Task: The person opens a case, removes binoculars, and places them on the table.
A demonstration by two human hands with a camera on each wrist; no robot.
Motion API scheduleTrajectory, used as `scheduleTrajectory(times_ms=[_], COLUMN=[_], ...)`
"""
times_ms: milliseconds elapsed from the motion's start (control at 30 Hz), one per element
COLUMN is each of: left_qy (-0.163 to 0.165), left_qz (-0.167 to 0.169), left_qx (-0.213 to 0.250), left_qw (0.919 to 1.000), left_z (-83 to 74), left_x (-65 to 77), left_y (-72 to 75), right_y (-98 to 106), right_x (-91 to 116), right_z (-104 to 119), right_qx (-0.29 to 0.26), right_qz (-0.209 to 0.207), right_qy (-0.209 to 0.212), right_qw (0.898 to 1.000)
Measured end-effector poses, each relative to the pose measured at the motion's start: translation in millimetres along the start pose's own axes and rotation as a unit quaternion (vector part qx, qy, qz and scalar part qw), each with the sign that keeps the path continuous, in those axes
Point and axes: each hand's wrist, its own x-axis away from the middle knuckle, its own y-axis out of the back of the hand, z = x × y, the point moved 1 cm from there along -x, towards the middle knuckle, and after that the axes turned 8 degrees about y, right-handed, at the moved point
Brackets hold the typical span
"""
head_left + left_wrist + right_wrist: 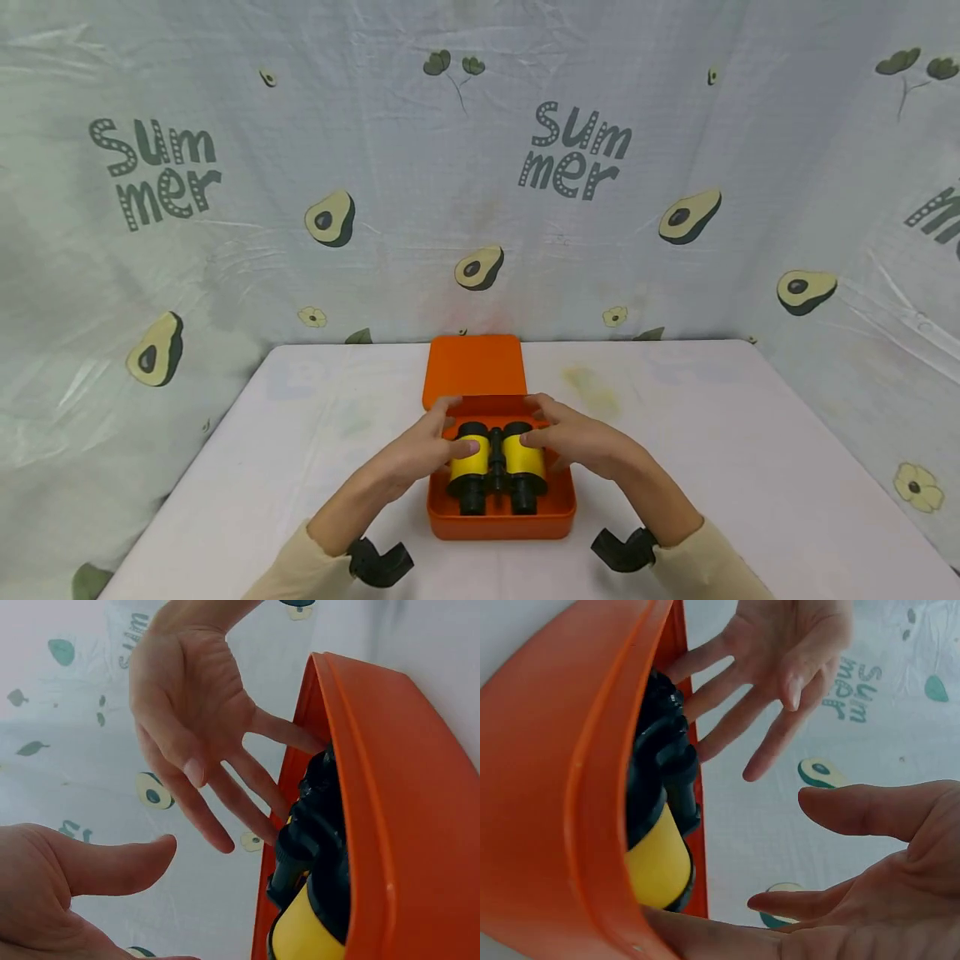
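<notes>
Framing: your two hands sit over an orange box at table centre, 6 o'clock of the head view.
Binoculars: yellow-and-black binoculars lie inside the box, eyepieces pointing toward you, barrels side by side.
Left hand: your left hand is at 9 o'clock of the binoculars, fingers straight and spread, thumb tip resting on the left yellow barrel. Not curled round anything.
Left wrist view: your thumb is extended, free in the air; box wall fills the right side with the binoculars tucked behind it.
Right hand: your right hand is at 3 o'clock of the binoculars, fingers loose and extended, fingertips touching the right barrel and the box's far rim.
Right wrist view: your fingers are relaxed and open, no grip; the opposite hand's fingertips touch the box edge.
Lid: orange lid lies flat at 12 o'clock, touching the box.
Surface: white table, avocado-print cloth behind.
</notes>
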Motion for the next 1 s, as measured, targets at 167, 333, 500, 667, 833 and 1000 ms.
scheduleTrajectory(times_ms=[167, 333, 500, 667, 833, 1000], left_qy=[0.006, 0.007, 0.009, 0.006, 0.001, -0.008], left_qz=[-0.003, 0.001, -0.002, -0.015, -0.014, -0.005], left_qx=[-0.012, -0.022, -0.023, -0.047, -0.074, -0.101], left_qw=[0.9999, 0.9997, 0.9997, 0.9988, 0.9972, 0.9949], left_z=[1.7, 4.8, 9.3, 11.8, 11.8, 11.5], left_x=[-2.3, -6.2, -7.9, -9.7, -10.3, -9.6], left_y=[-9.7, -16.8, -19.9, -22.5, -22.8, -21.4], right_y=[-3.2, -5.3, -9.6, -13.7, -16.4, -17.0], right_x=[-3.2, -6.5, -9.2, -10.0, -10.3, -8.9], right_z=[-5.9, -9.9, -10.6, -10.9, -11.0, -10.2], right_qx=[0.000, 0.004, 0.025, 0.050, 0.060, 0.054], right_qz=[-0.001, -0.001, -0.004, -0.007, -0.012, -0.008], right_qy=[-0.009, -0.015, -0.026, -0.028, -0.022, -0.014], right_qw=[1.000, 1.000, 0.999, 0.998, 0.998, 0.998])
